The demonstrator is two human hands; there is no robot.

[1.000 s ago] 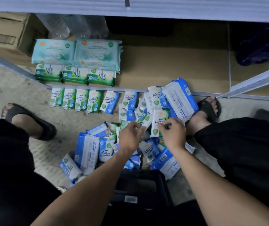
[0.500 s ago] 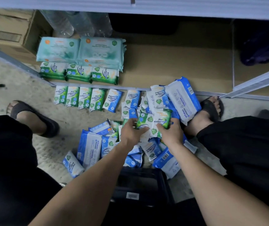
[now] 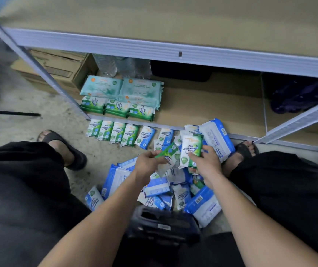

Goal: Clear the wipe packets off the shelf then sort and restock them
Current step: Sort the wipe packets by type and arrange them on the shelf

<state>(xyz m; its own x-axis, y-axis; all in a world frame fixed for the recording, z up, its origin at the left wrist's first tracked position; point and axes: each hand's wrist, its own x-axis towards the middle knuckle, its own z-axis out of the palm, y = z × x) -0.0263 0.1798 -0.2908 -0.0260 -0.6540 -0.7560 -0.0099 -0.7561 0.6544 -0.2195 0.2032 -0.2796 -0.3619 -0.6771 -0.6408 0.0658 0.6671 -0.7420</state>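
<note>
A jumbled pile of blue and green wipe packets (image 3: 175,191) lies on the floor between my knees. My left hand (image 3: 148,164) pinches a small green packet (image 3: 167,153) above the pile. My right hand (image 3: 206,164) grips an upright green Pine Antibacterial packet (image 3: 190,149). A row of small packets (image 3: 118,132) lines the floor at the shelf edge. On the bottom shelf (image 3: 212,105) sit stacked green packets (image 3: 118,108) and pale teal packs (image 3: 122,89) behind them. A large blue-and-white pack (image 3: 217,138) leans by my right foot.
A black basket (image 3: 164,226) stands just below the pile, near my lap. A cardboard box (image 3: 58,68) and clear bottles (image 3: 115,65) sit at the shelf's back left. The upper shelf beam (image 3: 173,52) overhangs. My sandalled feet (image 3: 63,149) flank the pile.
Both hands lifted green packets off the pile and raised them; the left packet is now tilted. The head tipped up, bringing the upper shelf into view.
</note>
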